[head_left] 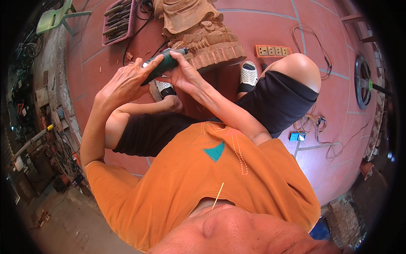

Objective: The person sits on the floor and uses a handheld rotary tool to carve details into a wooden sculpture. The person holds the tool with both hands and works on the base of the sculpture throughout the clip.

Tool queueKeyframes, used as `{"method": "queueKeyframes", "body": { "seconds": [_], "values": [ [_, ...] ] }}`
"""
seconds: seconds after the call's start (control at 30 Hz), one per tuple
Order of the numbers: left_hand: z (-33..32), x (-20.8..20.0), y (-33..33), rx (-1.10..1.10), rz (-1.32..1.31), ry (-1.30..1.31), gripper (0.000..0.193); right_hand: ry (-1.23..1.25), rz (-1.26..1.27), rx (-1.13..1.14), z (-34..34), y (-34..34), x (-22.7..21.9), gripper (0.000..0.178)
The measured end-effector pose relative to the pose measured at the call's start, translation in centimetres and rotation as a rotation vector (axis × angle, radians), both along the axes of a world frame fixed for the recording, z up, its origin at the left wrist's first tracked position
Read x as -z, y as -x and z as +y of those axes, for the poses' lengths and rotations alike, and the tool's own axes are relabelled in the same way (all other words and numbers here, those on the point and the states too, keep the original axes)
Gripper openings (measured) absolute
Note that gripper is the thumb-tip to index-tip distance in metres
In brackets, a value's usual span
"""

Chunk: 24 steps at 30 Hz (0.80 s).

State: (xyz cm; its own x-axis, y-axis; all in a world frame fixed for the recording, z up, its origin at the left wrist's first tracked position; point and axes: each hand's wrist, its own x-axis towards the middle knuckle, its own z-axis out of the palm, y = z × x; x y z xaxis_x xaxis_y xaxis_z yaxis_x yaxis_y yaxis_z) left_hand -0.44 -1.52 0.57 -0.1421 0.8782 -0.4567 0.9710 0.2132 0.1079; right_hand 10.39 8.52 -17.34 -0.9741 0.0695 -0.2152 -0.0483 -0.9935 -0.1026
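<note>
A dark green rotary tool (164,67) is held between both hands, in front of a carved wooden statue (211,39). My left hand (130,79) wraps the rear of its body, with a finger stretched along the top. Around the front part closes my right hand (185,76), its thumb lying near the nose. The tool's black tip points toward the lower part of the statue. Whether the tip touches the wood I cannot tell. The statue has carved folds and a ridged base, and its top is cut off by the picture's edge.
A pink basket (131,26) of carving chisels (117,20) stands at the far left, near a green plastic chair (54,17). An orange power strip (273,51) lies right of the statue. Cables (314,122) and a small blue packet (297,136) lie on the red tiles.
</note>
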Motion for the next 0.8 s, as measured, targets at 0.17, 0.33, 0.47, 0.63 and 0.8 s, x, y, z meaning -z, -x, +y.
{"method": "queueKeyframes", "body": {
  "seconds": [0.17, 0.33, 0.47, 0.63, 0.8],
  "values": [
    [0.1, 0.1, 0.4, 0.014, -0.008, -0.037, 0.086, -0.01, -0.014, 0.014, 0.1, 0.4, 0.2, 0.041],
    [0.4, 0.3, 0.4, 0.024, 0.017, -0.038, 0.086, -0.028, -0.01, 0.011, 0.6, 0.7, 0.3, 0.042],
    [0.9, 0.4, 0.4, -0.011, 0.025, 0.038, 0.098, -0.028, -0.009, 0.011, 0.8, 0.8, 0.7, 0.039],
    [1.0, 0.6, 0.4, 0.016, 0.035, 0.005, 0.098, -0.016, 0.009, 0.018, 1.0, 0.9, 1.0, 0.037],
    [0.9, 0.7, 0.2, 0.014, 0.031, 0.01, 0.095, 0.012, 0.007, 0.023, 1.0, 0.7, 1.0, 0.04]
  ]
}}
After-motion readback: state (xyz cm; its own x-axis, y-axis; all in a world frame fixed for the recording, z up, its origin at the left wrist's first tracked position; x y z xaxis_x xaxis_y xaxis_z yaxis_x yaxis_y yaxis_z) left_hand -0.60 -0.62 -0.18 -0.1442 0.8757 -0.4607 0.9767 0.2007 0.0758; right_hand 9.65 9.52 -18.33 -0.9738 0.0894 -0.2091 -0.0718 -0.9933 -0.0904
